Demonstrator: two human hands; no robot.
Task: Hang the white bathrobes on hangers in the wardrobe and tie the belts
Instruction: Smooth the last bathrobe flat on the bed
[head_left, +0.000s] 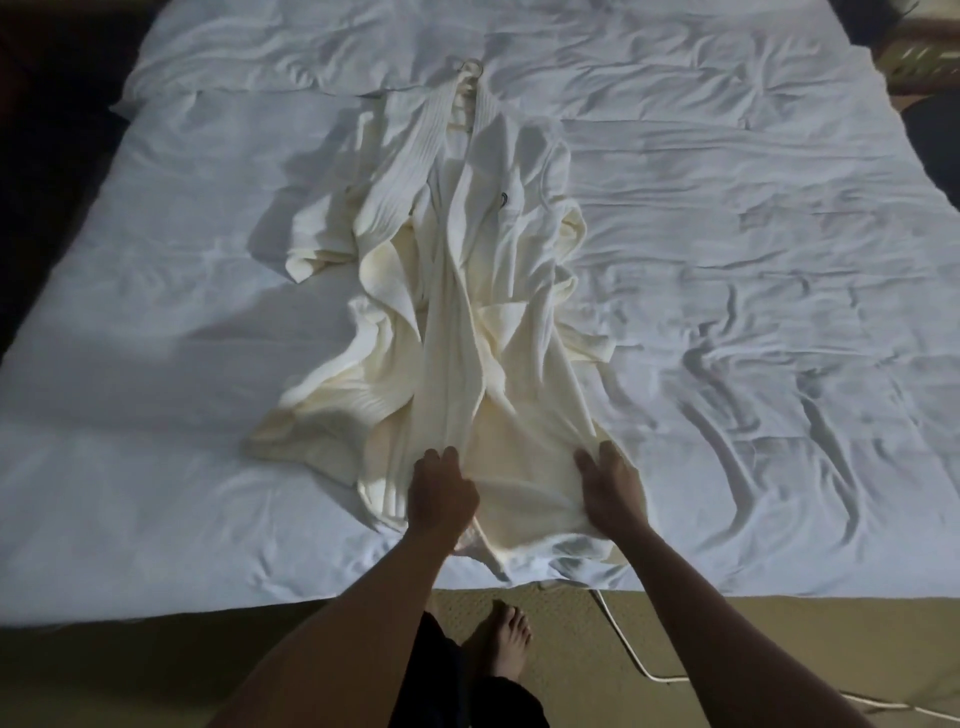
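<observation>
Bare forearms reach in from 6 o'clock, and between them a bare foot (503, 642) stands on the tan textured carpet (727, 644) beside a dark trouser leg. A thin white cord (621, 642) trails over the carpet toward 4 o'clock, running out from under the bed's near edge.

Just past that edge, the left hand (441, 491) has its fingers (439, 457) curled down onto a bunched fold at the hem of the cream-white towelling bathrobe (457, 312), gripping the cloth. The right hand (610, 493) sits just beside it at about 5 o'clock from the robe's middle, fingers bent and pinching the hem's other side, so the fabric between the two hands is drawn into taut ridges.

The bathrobe lies roughly in the middle of the wide bed (753, 312), on a rumpled white cotton sheet full of soft creases. Its long axis runs from 6 to 12 o'clock, hem nearest the person, collar farthest away. The cloth is thick and nubbly, with a ribbed shawl collar and loosely crumpled sleeves spilling out toward 9 and 3 o'clock. A small dark mark shows on the chest.

At 12 o'clock, the pale rounded hook of a hanger (470, 70) pokes out from the collar, lying flat on the sheet.

Beyond the bed, at 1 o'clock, a brown wooden piece of furniture sits in the dark corner; its details are too dim to tell.
</observation>
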